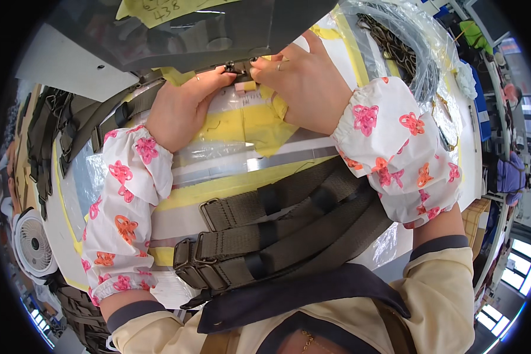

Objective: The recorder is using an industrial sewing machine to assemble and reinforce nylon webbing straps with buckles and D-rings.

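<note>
Both my hands are under the front edge of a dark machine housing (218, 41), on either side of a small metal fitting (236, 66). My left hand (183, 109) is closed at an olive webbing strap (138, 103) that comes in from the left; its thumb points to the fitting. On the other side, my right hand (310, 88) has its fingers bent and pressed together by the fitting. What it grips is hidden by the fingers and the housing. Just below the fitting sits a small pink and yellow block (245, 87).
Several olive straps with metal buckles (209, 215) lie across the near table edge. More straps (47, 130) hang at the left, beside a white fan (34, 242). A clear plastic bag (419, 53) with bronze-coloured metal buckles stands at the back right. Yellow tape (242, 127) covers the worktop.
</note>
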The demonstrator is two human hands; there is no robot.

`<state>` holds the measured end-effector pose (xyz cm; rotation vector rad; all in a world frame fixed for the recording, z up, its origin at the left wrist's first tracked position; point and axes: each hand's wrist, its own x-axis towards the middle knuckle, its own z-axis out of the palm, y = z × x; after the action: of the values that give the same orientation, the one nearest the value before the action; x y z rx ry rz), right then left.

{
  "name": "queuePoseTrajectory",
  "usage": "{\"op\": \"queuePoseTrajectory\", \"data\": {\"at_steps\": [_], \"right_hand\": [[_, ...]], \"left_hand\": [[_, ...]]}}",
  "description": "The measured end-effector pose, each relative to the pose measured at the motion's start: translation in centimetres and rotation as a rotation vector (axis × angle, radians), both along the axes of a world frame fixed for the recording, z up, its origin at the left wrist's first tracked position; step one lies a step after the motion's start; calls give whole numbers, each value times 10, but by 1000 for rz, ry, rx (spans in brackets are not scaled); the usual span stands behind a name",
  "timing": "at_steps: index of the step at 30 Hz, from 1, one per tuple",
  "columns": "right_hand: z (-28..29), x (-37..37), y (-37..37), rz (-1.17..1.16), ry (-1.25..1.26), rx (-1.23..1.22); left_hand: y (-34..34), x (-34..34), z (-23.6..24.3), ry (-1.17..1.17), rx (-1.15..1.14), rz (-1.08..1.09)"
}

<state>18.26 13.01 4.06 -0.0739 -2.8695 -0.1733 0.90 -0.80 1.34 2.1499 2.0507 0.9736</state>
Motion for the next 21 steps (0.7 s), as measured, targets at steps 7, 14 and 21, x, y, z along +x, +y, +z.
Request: {"op": "queuePoseTrajectory", "data": {"at_steps": [7,14,21], "right_hand": [[1,-5,4,-64,-75,-35],[-8,-1,3,-63,12,-142],[-10,3,1,-80,40,-204]], "left_hand": [[-2,-12,3,-23,-198,14],[-3,-10,2,-25,-365,139],[-4,-5,9,-25,-267,40]]}}
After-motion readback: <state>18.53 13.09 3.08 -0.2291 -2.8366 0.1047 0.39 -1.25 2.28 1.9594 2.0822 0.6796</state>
